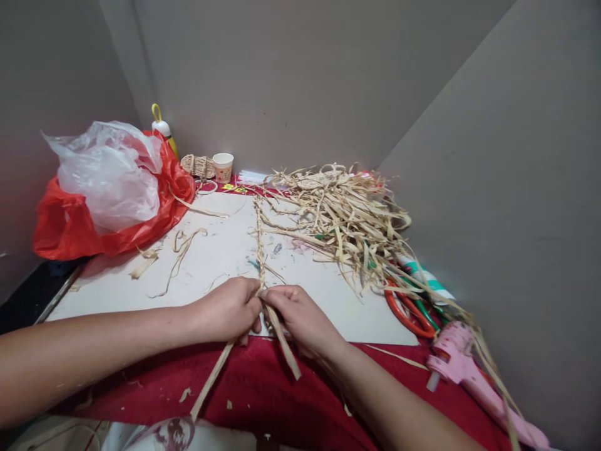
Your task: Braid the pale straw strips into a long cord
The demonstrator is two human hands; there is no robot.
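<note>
A thin straw braid runs away from me down the middle of the pale board. Its near end is pinched between my left hand and my right hand, whose fingertips meet. Loose flat straw strands hang from the grip toward the board's front edge, one slanting left below my left hand and a wider one below my right. Both hands are closed on the braid; the exact crossing of strands under the fingers is hidden.
At the back right lies a heap of dried straw. Red-handled scissors and a pink glue gun are at the right edge. A red plastic bag, a paper cup and a bottle stand at the back left.
</note>
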